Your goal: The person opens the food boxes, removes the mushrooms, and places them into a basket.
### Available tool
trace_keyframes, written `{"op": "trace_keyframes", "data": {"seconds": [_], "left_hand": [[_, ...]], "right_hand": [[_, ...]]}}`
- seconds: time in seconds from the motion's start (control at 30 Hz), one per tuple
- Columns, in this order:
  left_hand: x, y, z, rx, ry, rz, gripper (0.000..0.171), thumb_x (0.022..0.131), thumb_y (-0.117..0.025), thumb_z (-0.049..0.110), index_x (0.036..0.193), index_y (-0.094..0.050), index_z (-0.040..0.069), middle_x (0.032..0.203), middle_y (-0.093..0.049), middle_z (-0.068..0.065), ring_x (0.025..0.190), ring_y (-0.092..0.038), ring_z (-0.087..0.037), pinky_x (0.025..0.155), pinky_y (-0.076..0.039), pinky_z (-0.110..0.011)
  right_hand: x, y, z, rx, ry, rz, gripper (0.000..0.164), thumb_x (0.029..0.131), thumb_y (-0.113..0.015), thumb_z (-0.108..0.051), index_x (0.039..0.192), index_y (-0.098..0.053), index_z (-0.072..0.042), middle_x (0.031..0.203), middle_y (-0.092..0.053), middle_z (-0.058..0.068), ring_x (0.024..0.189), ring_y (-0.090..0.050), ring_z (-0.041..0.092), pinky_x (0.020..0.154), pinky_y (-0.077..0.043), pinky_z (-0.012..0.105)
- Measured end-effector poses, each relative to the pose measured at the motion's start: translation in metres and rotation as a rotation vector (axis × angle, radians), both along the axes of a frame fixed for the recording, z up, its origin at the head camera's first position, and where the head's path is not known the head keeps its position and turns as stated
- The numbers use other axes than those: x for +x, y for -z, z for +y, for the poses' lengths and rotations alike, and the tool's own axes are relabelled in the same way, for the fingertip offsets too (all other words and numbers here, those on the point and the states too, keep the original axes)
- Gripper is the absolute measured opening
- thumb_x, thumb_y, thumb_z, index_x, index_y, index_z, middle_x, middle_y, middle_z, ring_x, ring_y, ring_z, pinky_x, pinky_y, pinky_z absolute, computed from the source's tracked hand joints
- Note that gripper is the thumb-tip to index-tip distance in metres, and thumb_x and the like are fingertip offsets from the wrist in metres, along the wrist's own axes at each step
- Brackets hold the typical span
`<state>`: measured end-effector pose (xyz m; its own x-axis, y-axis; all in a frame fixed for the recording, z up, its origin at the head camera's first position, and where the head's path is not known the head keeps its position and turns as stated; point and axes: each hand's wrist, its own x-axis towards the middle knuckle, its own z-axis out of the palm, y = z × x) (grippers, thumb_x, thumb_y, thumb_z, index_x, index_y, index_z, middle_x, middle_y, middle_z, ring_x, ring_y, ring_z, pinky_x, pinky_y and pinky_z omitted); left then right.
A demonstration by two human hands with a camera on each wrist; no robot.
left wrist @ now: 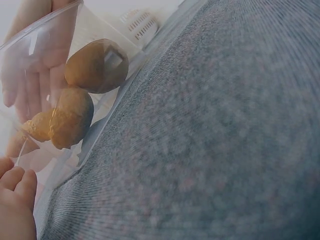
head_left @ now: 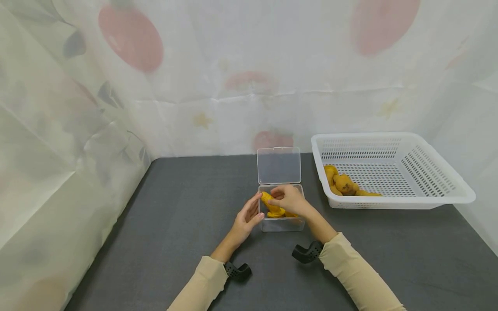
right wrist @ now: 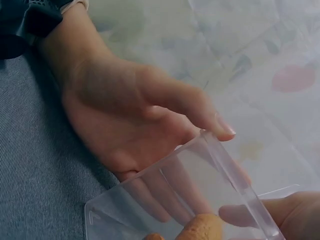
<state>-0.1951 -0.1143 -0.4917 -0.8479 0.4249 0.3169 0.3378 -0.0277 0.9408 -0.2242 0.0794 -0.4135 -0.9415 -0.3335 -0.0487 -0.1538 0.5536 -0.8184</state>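
Observation:
A clear plastic box (head_left: 282, 224) stands on the dark table with its hinged lid (head_left: 279, 166) raised at the back. My left hand (head_left: 246, 218) holds the box at its left side, thumb at the front corner of the rim and fingers along the outer wall. Inside leans a yellow, bumpy, gourd-like piece (head_left: 267, 199), wider at its lower end. My right hand (head_left: 289, 200) reaches over the rim and pinches this piece near its upper part. Another rounded yellow piece (left wrist: 97, 66) lies beside it in the box, partly covered by the right hand in the head view.
A white slotted basket (head_left: 393, 202) stands to the right of the box. Several yellow pieces (head_left: 345, 185) like those in the box lie in its left end. Behind the table hangs a pale printed curtain (head_left: 218, 86), with another (head_left: 58, 172) along the left side.

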Motion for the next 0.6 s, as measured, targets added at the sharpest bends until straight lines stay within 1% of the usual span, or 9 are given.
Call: {"op": "trace_keyframes", "data": {"seconds": [0.13,0.4,0.6], "left_hand": [[0.0,-0.0008,0.0004,0.016,-0.007,-0.005,0.06,0.097,-0.054,0.011,0.15,-0.028,0.001,0.161,-0.019,-0.023,0.149,-0.014,-0.037,0.114,-0.025,-0.008],[0.0002,-0.0005,0.0001,0.026,-0.012,-0.001,0.062,0.097,-0.056,0.016,0.149,-0.029,-0.001,0.161,-0.018,-0.024,0.149,-0.014,-0.038,0.113,-0.025,-0.006],[0.0007,-0.0013,0.0003,0.009,-0.004,-0.005,0.06,0.097,-0.055,0.015,0.15,-0.028,0.002,0.162,-0.016,-0.021,0.15,-0.014,-0.037,0.115,-0.024,-0.009]], "right_hand": [[-0.0021,0.0002,-0.0011,0.009,0.005,-0.063,0.041,0.089,-0.068,-0.018,0.121,-0.062,0.008,0.117,-0.068,0.023,0.109,-0.065,0.033,0.092,-0.056,0.041],[-0.0036,0.001,-0.002,0.04,0.009,-0.078,0.037,0.087,-0.069,-0.012,0.119,-0.064,0.006,0.112,-0.069,0.021,0.103,-0.065,0.029,0.089,-0.057,0.038],[-0.0013,-0.0004,-0.0027,0.024,0.022,-0.076,0.033,0.085,-0.071,-0.009,0.114,-0.066,0.005,0.104,-0.07,0.019,0.091,-0.065,0.023,0.081,-0.058,0.033]]}}
